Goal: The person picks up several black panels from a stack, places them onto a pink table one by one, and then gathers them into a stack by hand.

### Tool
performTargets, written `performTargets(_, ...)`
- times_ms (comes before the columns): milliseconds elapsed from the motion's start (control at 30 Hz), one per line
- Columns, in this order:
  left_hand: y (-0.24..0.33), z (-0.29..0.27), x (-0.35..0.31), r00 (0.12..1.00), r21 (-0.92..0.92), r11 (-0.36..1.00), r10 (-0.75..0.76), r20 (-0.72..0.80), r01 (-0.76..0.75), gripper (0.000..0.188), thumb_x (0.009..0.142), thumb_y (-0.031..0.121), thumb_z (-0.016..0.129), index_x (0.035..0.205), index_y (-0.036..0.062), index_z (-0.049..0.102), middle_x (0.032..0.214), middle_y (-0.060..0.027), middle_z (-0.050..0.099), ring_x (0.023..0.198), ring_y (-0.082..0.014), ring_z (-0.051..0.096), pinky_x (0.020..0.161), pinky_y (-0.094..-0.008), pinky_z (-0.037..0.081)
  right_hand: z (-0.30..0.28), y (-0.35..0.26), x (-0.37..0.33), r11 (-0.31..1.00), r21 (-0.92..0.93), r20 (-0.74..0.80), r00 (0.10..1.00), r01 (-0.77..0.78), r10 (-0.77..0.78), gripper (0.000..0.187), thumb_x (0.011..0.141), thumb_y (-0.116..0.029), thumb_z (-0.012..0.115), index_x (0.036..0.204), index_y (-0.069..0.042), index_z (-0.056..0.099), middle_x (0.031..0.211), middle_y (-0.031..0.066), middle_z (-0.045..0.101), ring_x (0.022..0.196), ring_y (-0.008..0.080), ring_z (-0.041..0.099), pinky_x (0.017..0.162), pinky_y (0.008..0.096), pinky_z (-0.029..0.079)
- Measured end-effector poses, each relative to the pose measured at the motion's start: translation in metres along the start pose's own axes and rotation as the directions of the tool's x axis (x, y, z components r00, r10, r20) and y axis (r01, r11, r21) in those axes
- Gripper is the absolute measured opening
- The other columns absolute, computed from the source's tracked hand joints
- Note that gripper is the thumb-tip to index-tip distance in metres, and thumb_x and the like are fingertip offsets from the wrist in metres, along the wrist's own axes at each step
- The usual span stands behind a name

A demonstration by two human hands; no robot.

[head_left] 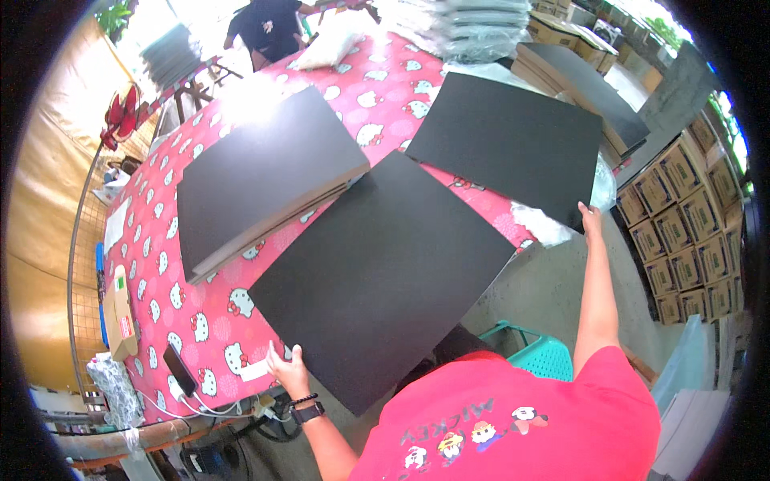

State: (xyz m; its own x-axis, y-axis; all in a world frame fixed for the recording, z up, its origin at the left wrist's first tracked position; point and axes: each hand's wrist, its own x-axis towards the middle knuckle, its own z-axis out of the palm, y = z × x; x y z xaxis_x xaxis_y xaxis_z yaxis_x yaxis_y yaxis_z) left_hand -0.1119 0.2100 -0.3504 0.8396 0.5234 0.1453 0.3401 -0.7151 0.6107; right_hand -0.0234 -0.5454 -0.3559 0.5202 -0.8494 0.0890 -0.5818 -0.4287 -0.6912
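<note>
A: Starting closest to the person, where is the left hand [290, 373]?
B: Just beside the left edge of the near black board [385, 280], its fingers loosely spread and nothing visible gripped. I cannot tell whether the thumb touches that edge.

A: And the board itself?
B: It lies right of the hand, reaching away from it, with its nearest corner jutting past the rim of the pink patterned surface [215, 337]. A phone [180, 370] rests to the left of that hand.

A: What about the right hand [590, 220]?
B: It's farther out, pinching the right edge of the far black board [513, 144] close to its nearest corner. The thumb shows; the fingers below are partly hidden. Most of that board extends left of and beyond the hand.

A: Anything past those?
B: A stack of dark boards [273, 176] on the left, plastic-wrapped bundles [485, 28] beyond the far board, and another person [269, 32] in a dark shirt at the far end.
</note>
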Motion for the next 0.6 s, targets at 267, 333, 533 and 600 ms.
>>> performTargets(267, 0.133, 0.040, 0.029, 0.969, -0.416, 0.895, 0.224, 0.101, -0.164, 0.036, 0.070, 0.011, 0.063, 0.105, 0.0024, 0.058, 0.106, -0.0109, 0.055, 0.100, -0.0250, 0.051, 0.086, -0.0341, 0.040, 0.034, -0.049, 0.059, 0.881, 0.472, 0.226, 0.972, -0.048, -0.069, 0.061, 0.073, -0.037, 0.064, 0.108, 0.011, 0.050, 0.099, 0.0178, 0.059, 0.089, 0.0246, 0.057, 0.077, 0.0333, 0.042)
performTargets(333, 0.205, 0.081, 0.041, 0.912, -0.435, 0.849, 0.390, 0.128, -0.302, 0.033, 0.072, 0.016, 0.063, 0.104, 0.0052, 0.059, 0.105, -0.0111, 0.057, 0.099, -0.0247, 0.052, 0.083, -0.0341, 0.042, 0.024, -0.037, 0.091, 0.832, 0.530, 0.287, 0.958, -0.162, 0.003, 0.053, 0.075, -0.036, 0.063, 0.104, 0.008, 0.054, 0.095, 0.0157, 0.060, 0.086, 0.0215, 0.057, 0.075, 0.0341, 0.042)
performTargets(533, 0.422, 0.259, 0.120, 0.721, -0.461, 0.750, 0.632, 0.286, -0.474, 0.047, 0.073, 0.025, 0.064, 0.110, -0.0010, 0.053, 0.111, -0.0196, 0.055, 0.106, -0.0289, 0.051, 0.091, -0.0352, 0.038, 0.008, -0.066, 0.078, 0.933, 0.360, -0.082, 0.995, -0.026, 0.060, 0.041, 0.078, -0.033, 0.061, 0.084, 0.008, 0.060, 0.072, 0.0132, 0.062, 0.065, 0.0229, 0.057, 0.063, 0.0339, 0.043)
performTargets(600, 0.455, 0.318, 0.146, 0.752, -0.382, 0.802, 0.580, 0.312, -0.460, 0.057, 0.072, 0.032, 0.064, 0.115, -0.0023, 0.048, 0.113, -0.0221, 0.052, 0.107, -0.0324, 0.049, 0.091, -0.0374, 0.038, 0.007, -0.084, 0.067, 0.921, 0.371, -0.278, 0.960, 0.121, -0.014, 0.035, 0.078, -0.029, 0.062, 0.082, 0.006, 0.059, 0.069, 0.0109, 0.060, 0.061, 0.0210, 0.053, 0.061, 0.0328, 0.042)
